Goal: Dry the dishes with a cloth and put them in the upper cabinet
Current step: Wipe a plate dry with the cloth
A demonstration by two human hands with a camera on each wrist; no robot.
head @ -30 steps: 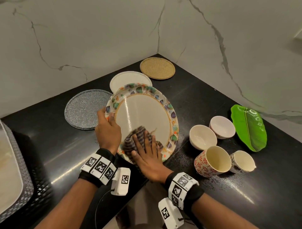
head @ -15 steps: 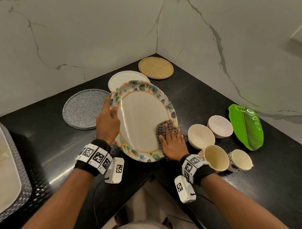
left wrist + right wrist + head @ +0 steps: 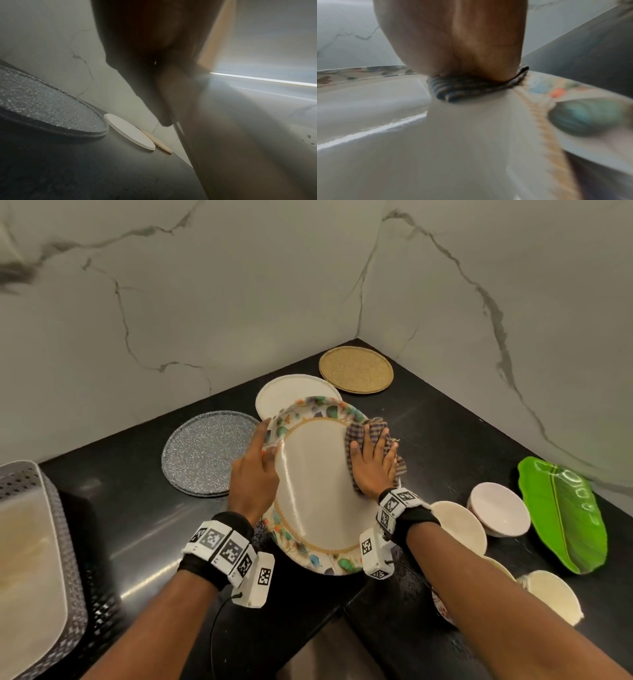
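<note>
Two hands on floral platter: left hand clamps left rim, right hand flat, pressing cloth at far-right rim. Risk: hard wipe tips tilted platter onto bowls just right.

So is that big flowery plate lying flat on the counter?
No, tilted: the left hand holds the plate by its rim, its near edge overhanging the counter.

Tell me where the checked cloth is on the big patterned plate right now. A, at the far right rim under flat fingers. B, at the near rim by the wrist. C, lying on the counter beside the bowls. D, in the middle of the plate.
A: the right hand presses the checked cloth flat against the far right rim of the patterned plate, while the left hand holds the opposite rim.
</note>
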